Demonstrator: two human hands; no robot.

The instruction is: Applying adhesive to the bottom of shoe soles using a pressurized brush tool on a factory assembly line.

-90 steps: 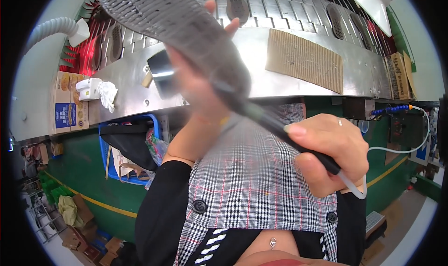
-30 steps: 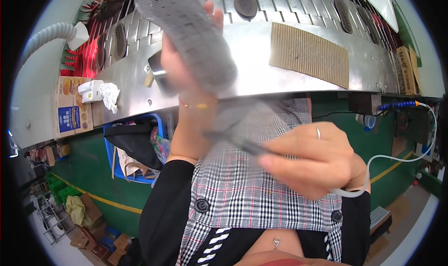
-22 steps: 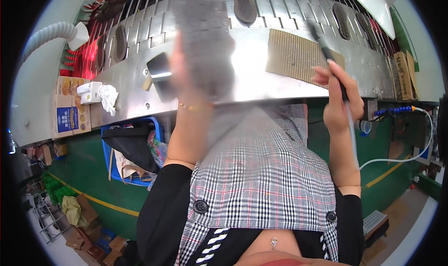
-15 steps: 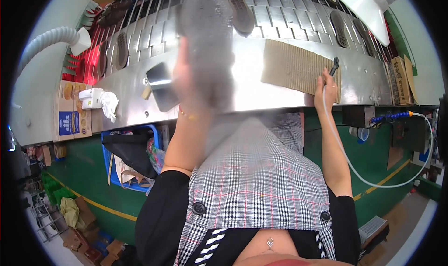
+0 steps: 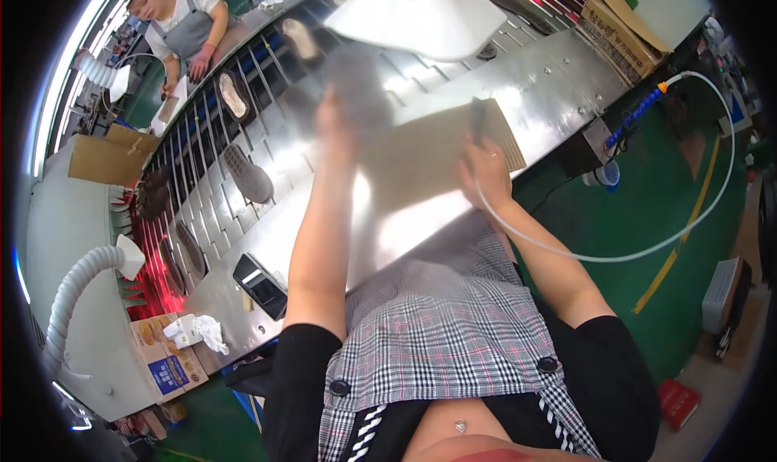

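Observation:
My left hand (image 5: 338, 130), smeared by motion, reaches over the metal bench, closed on a dark grey shoe sole (image 5: 360, 81). The sole is blurred too, and its outline is hard to make out. Lower right of it lies a tan ribbed mat (image 5: 421, 158) on the bench. At the mat's right end my right hand (image 5: 487, 174) is closed around a slim black tool (image 5: 479, 120). A white hose (image 5: 558, 255) runs from this hand in a wide loop to the right. Blur hides the tool's tip.
Behind the bench, a slatted conveyor (image 5: 214, 207) carries several soles, one a grey sole (image 5: 247, 173). A white hood (image 5: 417, 17) hangs above. A phone-like device (image 5: 261, 286) and tissues (image 5: 198, 331) lie left. A cardboard box (image 5: 619, 37) stands right. A co-worker (image 5: 190, 25) works at far left.
My view has turned, bringing the co-worker into sight. The sole in my left hand has moved away from my body and lower in height. My right hand still holds the tool over the mat.

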